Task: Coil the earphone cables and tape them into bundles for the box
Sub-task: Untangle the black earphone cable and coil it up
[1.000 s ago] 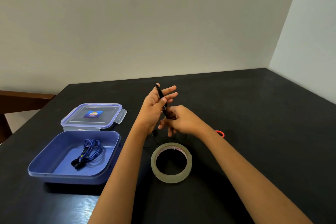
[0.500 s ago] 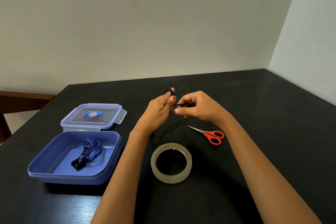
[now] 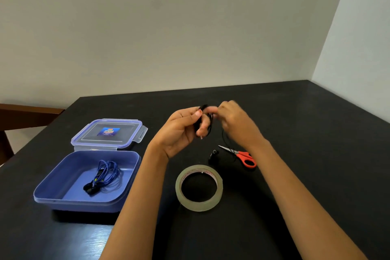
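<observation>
My left hand (image 3: 181,131) is raised above the table with a black earphone cable (image 3: 209,121) looped around its fingers, the thumb pressing on the coil. Close beside it on the right, my blurred right hand (image 3: 234,122) pinches the cable's loose strand, which hangs down to the table near a small dark end piece (image 3: 213,154). A roll of clear tape (image 3: 199,188) lies flat in front of my hands. The blue box (image 3: 63,196) at the left holds a coiled blue earphone bundle (image 3: 104,175).
Red-handled scissors (image 3: 242,157) lie on the black table (image 3: 306,154) under my right wrist. The box's clear lid (image 3: 109,133) lies flat behind the box. A wooden chair back (image 3: 25,116) stands past the table's left edge. Walls close the back and right.
My right hand has swung the strand up and around my left fingers, adding a loop. My left hand's fingers have curled and turned, with the coil now thicker on them.
</observation>
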